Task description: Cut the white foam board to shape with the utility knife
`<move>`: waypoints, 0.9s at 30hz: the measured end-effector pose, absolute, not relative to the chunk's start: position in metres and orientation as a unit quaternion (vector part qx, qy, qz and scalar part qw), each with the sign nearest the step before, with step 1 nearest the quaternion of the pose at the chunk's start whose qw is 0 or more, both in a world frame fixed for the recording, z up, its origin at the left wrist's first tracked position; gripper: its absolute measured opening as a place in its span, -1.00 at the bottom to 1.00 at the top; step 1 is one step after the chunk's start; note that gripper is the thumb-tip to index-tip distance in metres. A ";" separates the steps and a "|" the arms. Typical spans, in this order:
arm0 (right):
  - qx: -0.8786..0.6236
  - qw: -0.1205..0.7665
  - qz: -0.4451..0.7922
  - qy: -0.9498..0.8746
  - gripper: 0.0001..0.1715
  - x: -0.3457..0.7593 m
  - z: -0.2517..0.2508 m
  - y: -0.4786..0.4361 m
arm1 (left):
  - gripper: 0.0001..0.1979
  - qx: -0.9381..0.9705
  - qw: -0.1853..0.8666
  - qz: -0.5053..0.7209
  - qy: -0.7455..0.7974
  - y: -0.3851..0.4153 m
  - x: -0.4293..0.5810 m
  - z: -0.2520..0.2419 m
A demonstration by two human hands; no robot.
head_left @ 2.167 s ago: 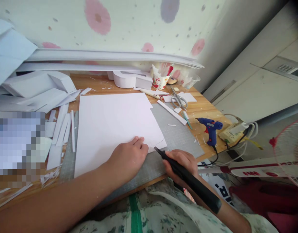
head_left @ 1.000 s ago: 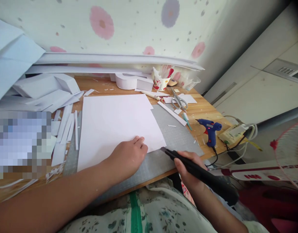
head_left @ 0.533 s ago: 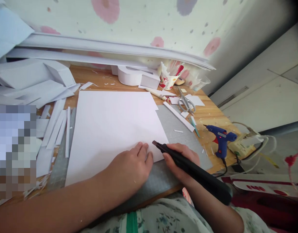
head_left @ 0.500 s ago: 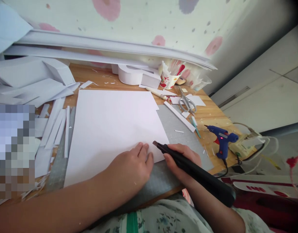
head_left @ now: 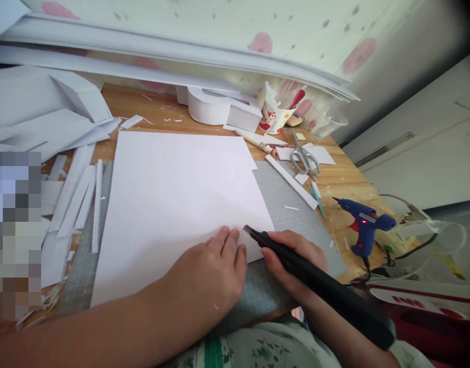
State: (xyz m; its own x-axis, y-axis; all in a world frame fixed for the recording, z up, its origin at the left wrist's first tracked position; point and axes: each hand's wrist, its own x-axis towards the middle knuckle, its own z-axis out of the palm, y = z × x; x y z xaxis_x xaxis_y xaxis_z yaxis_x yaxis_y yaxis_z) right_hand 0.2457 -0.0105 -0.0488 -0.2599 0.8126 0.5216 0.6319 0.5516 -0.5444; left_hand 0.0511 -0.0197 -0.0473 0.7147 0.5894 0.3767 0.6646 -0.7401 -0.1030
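Note:
A large white sheet (head_left: 173, 199) lies on a grey cutting mat (head_left: 284, 225) on the wooden desk. My left hand (head_left: 208, 271) presses flat on the sheet's near right corner, fingers stretched out together. My right hand (head_left: 296, 258) is wrapped round a long black utility knife (head_left: 319, 286). Its tip rests on the sheet's near edge, just right of my left fingertips.
White strips and offcuts (head_left: 77, 199) litter the left side. Behind the sheet stand a white box (head_left: 219, 107) and a paper cup (head_left: 273, 117) with tools. Scissors (head_left: 304, 158), a long white strip (head_left: 292, 181) and a blue glue gun (head_left: 365, 225) lie to the right.
The knife tip has come from the bare mat onto the sheet's near right corner, close to my left fingers. My left hand has stayed on the sheet. The camera has tilted down.

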 end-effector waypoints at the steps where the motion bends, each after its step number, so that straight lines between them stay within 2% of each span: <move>1: -0.456 0.397 0.113 -0.788 -0.73 0.246 -0.050 -0.011 | -0.68 -0.918 0.117 -0.161 -0.342 -0.020 0.051 -0.047; 9: -0.438 0.397 0.106 -0.800 -0.67 0.248 -0.058 -0.014 | -0.67 -0.921 0.108 -0.137 -0.347 -0.021 0.051 -0.046; 20: -0.452 0.372 0.071 -0.808 -0.69 0.255 -0.053 -0.031 | -0.65 -0.926 0.093 -0.065 -0.361 -0.024 0.053 -0.047; 27: -0.425 0.399 0.054 -0.810 -0.57 0.269 -0.063 -0.052 | -0.59 -0.925 0.048 0.002 -0.376 -0.023 0.053 -0.042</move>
